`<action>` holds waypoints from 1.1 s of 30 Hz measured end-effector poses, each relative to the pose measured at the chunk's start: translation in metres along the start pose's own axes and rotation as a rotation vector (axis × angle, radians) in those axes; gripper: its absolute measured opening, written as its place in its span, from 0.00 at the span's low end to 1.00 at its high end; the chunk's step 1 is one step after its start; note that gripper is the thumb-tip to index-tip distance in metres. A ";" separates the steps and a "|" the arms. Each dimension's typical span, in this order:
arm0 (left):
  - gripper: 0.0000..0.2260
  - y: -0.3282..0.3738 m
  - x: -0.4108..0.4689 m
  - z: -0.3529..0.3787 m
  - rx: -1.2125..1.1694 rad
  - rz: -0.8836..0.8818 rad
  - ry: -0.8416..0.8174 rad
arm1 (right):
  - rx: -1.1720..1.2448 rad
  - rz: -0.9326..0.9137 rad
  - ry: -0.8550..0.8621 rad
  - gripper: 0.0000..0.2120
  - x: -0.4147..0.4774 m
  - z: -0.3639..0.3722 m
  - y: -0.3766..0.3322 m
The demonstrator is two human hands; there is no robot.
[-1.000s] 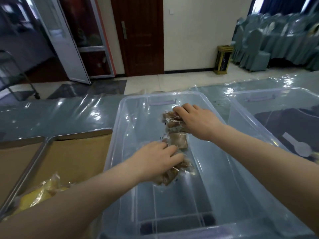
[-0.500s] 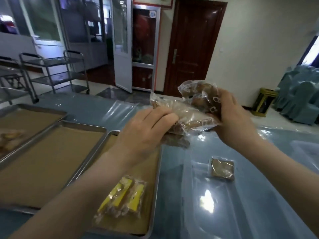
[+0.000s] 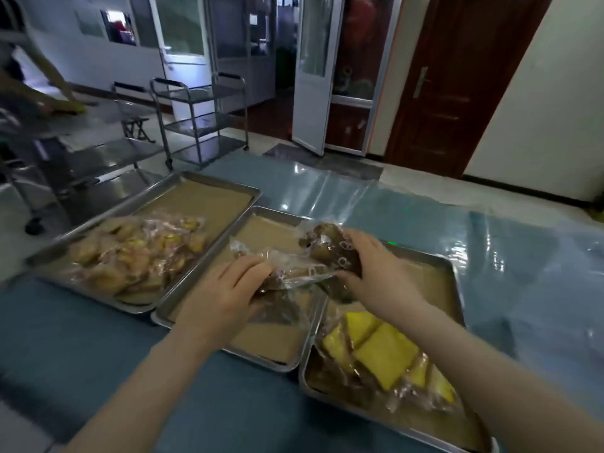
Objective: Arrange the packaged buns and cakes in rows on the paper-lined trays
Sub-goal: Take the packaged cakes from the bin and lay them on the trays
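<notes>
Both my hands hold a bundle of brown cakes in clear wrappers (image 3: 295,268) above the middle paper-lined tray (image 3: 268,349). My left hand (image 3: 225,297) grips the lower left packs. My right hand (image 3: 376,273) grips the upper right packs (image 3: 330,245). The left tray (image 3: 209,199) carries a heap of pale wrapped buns (image 3: 137,256). The right tray (image 3: 438,282) holds yellow wrapped cakes (image 3: 382,354) and a few brown packs at its near end.
The trays lie side by side on a blue table covered with clear plastic sheet (image 3: 523,289). Steel trolleys (image 3: 199,122) stand beyond the table on the left. A person's arm (image 3: 49,83) moves at the far left. A glass door (image 3: 317,70) is behind.
My hands lifted the brown cake packs out of the clear bin, carried them left and lowered them over the middle tray. The view swung left to the three trays.
</notes>
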State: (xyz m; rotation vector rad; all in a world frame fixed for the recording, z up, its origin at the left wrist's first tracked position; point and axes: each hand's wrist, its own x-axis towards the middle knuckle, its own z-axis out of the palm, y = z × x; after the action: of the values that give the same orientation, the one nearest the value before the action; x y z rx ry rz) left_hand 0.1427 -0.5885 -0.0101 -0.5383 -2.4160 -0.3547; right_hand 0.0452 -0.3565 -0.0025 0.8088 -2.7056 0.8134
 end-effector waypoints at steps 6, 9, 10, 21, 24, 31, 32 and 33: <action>0.16 -0.075 -0.041 0.022 0.003 -0.131 -0.097 | 0.251 0.271 -0.117 0.33 0.026 0.092 -0.012; 0.23 -0.103 -0.052 0.051 0.038 -0.195 -0.141 | 0.269 0.332 -0.114 0.32 0.036 0.133 -0.005; 0.28 -0.111 -0.054 0.060 0.045 -0.221 -0.173 | 0.263 0.338 -0.097 0.32 0.039 0.145 -0.002; 0.33 -0.176 -0.037 0.141 0.073 -0.373 -0.312 | -0.183 0.244 0.118 0.32 0.073 0.232 0.030; 0.33 -0.185 -0.048 0.158 0.112 -0.415 -0.450 | -0.245 0.191 -0.069 0.36 0.063 0.252 0.033; 0.37 -0.182 -0.074 0.161 0.000 -0.507 -0.643 | -0.243 0.207 -0.344 0.40 0.047 0.264 0.013; 0.36 -0.183 -0.075 0.156 -0.014 -0.512 -0.647 | -0.227 0.219 -0.333 0.37 0.046 0.259 0.009; 0.36 -0.184 -0.076 0.151 -0.008 -0.510 -0.636 | -0.220 0.225 -0.309 0.34 0.044 0.254 0.005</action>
State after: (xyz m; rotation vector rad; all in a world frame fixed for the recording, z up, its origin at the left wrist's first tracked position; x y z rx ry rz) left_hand 0.0340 -0.7160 -0.1957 -0.0100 -3.1657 -0.4551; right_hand -0.0030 -0.5149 -0.1999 0.6338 -3.1317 0.4466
